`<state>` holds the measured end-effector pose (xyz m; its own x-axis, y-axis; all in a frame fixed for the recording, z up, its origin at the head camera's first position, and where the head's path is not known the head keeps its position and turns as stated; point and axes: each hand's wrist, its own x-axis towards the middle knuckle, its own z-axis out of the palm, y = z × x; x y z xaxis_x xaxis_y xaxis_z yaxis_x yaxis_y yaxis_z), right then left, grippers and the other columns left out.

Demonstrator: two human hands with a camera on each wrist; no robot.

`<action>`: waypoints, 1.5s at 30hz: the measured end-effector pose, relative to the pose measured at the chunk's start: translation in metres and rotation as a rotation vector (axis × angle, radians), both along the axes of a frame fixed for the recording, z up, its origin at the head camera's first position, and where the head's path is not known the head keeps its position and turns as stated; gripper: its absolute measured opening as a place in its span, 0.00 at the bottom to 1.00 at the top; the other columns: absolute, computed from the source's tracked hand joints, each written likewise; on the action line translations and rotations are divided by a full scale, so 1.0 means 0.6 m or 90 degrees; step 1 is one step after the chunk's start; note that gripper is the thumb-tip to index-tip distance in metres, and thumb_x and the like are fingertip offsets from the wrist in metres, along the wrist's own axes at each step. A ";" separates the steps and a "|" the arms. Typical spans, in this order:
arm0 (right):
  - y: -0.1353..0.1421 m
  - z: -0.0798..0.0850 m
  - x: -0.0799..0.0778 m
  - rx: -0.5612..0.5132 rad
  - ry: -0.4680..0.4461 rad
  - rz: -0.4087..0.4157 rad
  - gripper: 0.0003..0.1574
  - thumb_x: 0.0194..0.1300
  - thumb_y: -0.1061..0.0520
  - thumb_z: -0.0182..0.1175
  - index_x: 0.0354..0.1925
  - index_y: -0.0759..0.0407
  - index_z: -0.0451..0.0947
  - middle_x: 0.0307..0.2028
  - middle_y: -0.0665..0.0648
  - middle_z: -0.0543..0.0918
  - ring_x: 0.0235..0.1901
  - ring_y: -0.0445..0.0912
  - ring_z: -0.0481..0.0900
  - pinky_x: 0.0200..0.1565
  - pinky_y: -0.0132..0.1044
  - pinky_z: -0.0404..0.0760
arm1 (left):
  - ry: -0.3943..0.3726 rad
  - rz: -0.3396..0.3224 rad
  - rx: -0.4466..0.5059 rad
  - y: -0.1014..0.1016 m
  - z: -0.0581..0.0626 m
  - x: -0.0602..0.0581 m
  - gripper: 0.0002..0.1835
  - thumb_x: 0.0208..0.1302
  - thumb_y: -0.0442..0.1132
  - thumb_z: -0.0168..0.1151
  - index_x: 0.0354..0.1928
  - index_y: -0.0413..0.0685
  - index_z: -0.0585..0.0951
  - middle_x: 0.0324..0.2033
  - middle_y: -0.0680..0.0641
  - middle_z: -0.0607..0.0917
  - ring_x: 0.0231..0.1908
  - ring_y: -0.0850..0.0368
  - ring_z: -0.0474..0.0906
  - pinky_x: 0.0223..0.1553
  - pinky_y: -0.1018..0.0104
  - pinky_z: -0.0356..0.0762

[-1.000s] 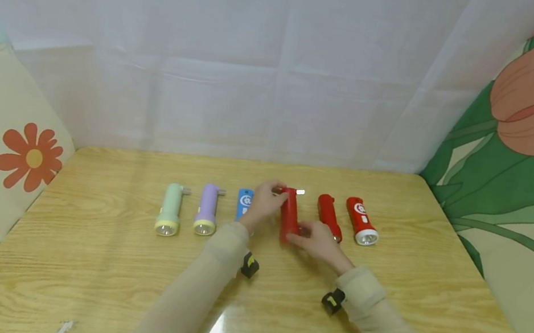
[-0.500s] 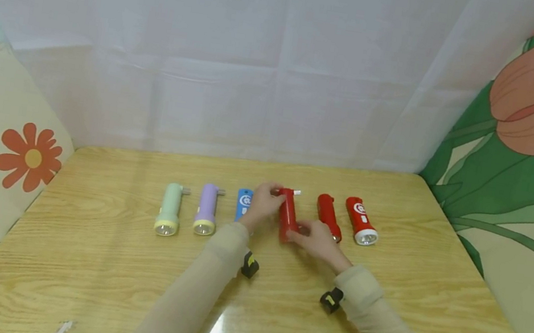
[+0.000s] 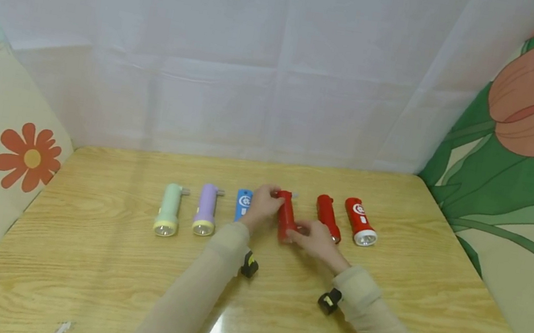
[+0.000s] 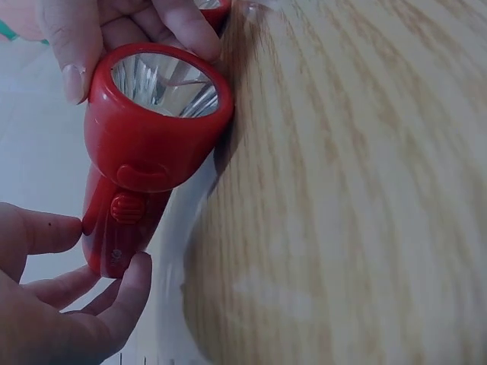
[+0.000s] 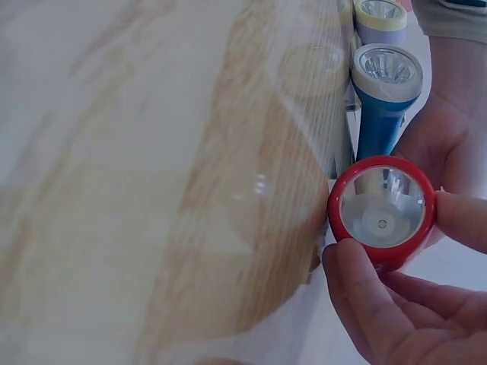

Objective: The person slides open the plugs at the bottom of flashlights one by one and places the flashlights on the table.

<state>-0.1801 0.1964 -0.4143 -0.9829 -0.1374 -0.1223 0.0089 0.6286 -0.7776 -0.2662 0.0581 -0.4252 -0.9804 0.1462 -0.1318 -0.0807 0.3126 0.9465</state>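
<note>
Head view, mid-frame: left hand (image 3: pixel 262 207) and right hand (image 3: pixel 317 239) are pinching opposite ends of a red flashlight (image 3: pixel 286 216), probably steadying it

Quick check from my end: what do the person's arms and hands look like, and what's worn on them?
The long beige fabric sleeves end in wide cuffs. A small black boxy device with a yellow mark sits at the left wrist, a similar black device at the right. The left hand and right hand are gloveless; no cables show.
</note>
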 end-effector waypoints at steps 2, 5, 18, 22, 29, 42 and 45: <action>-0.001 -0.001 0.000 -0.003 -0.004 -0.003 0.21 0.62 0.55 0.59 0.51 0.65 0.76 0.38 0.59 0.83 0.32 0.44 0.78 0.31 0.34 0.78 | -0.005 -0.005 0.004 0.000 -0.002 0.000 0.20 0.61 0.31 0.56 0.56 0.33 0.72 0.49 0.35 0.77 0.49 0.45 0.74 0.49 0.60 0.75; -0.002 -0.002 -0.001 -0.004 -0.010 -0.011 0.21 0.62 0.55 0.59 0.50 0.65 0.76 0.37 0.59 0.83 0.30 0.44 0.78 0.30 0.34 0.78 | -0.019 -0.011 0.018 -0.001 -0.005 0.000 0.22 0.61 0.31 0.55 0.57 0.33 0.70 0.50 0.34 0.76 0.49 0.44 0.74 0.48 0.60 0.75; -0.005 -0.003 -0.003 0.003 -0.007 -0.022 0.20 0.64 0.54 0.57 0.50 0.66 0.76 0.37 0.58 0.83 0.29 0.43 0.78 0.30 0.34 0.77 | -0.037 -0.022 0.022 0.001 -0.010 -0.003 0.22 0.60 0.30 0.56 0.58 0.32 0.69 0.51 0.33 0.75 0.50 0.43 0.75 0.48 0.61 0.76; -0.006 -0.004 -0.003 0.003 -0.007 -0.025 0.20 0.64 0.55 0.56 0.50 0.66 0.77 0.36 0.57 0.83 0.29 0.43 0.78 0.30 0.34 0.78 | -0.028 -0.023 0.010 0.003 -0.009 -0.003 0.22 0.61 0.31 0.55 0.57 0.32 0.70 0.51 0.33 0.76 0.49 0.43 0.75 0.47 0.61 0.76; -0.001 -0.006 -0.002 0.011 0.002 -0.019 0.19 0.65 0.54 0.56 0.49 0.65 0.77 0.34 0.56 0.83 0.28 0.43 0.78 0.30 0.34 0.78 | -0.014 -0.033 -0.033 0.003 -0.008 -0.002 0.21 0.63 0.34 0.54 0.58 0.35 0.70 0.51 0.35 0.76 0.50 0.45 0.74 0.48 0.60 0.75; 0.012 -0.005 0.002 0.040 0.060 0.004 0.18 0.64 0.55 0.57 0.47 0.66 0.78 0.35 0.58 0.83 0.28 0.44 0.78 0.29 0.34 0.78 | 0.023 -0.024 -0.054 -0.002 0.008 0.005 0.21 0.64 0.36 0.52 0.59 0.39 0.70 0.51 0.38 0.75 0.51 0.45 0.72 0.51 0.56 0.72; 0.017 -0.005 0.005 0.049 0.089 0.005 0.19 0.63 0.56 0.57 0.47 0.68 0.78 0.36 0.59 0.83 0.32 0.45 0.78 0.34 0.37 0.78 | 0.048 -0.028 -0.057 -0.006 0.013 0.008 0.20 0.64 0.36 0.53 0.57 0.38 0.72 0.51 0.38 0.75 0.50 0.45 0.72 0.50 0.55 0.72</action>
